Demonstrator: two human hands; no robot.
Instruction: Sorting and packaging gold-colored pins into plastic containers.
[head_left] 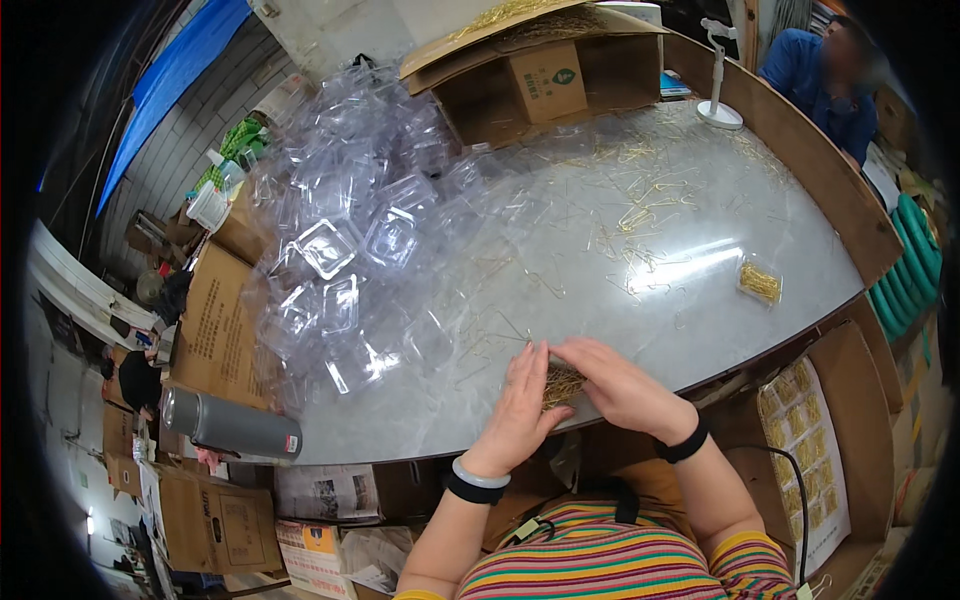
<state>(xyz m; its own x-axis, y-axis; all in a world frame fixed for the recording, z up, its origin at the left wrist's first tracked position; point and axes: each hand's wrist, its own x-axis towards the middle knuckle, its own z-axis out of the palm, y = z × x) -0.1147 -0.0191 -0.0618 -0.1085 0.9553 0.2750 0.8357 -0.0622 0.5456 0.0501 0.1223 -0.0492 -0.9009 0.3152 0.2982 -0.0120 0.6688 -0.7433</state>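
My left hand [520,410] and my right hand [622,388] are cupped together at the table's near edge, fingertips almost meeting. Between the palms lies a bunch of gold wire hooks [562,386], pressed from both sides. Whether a plastic box sits under this bunch is hidden by my hands. Some loose gold hooks [490,335] lie just beyond my left fingertips. To the right on the table sits a small clear plastic box [760,283] filled with gold hooks. More loose hooks [645,210] are scattered across the far part of the table.
A big heap of clear plastic boxes [330,240] covers the table's left side. A grey bottle [235,422] lies at the near left edge. A cardboard box [545,85] and a white stand [720,112] are at the back. Filled boxes [803,440] sit in a carton at right. A person [815,90] sits beyond.
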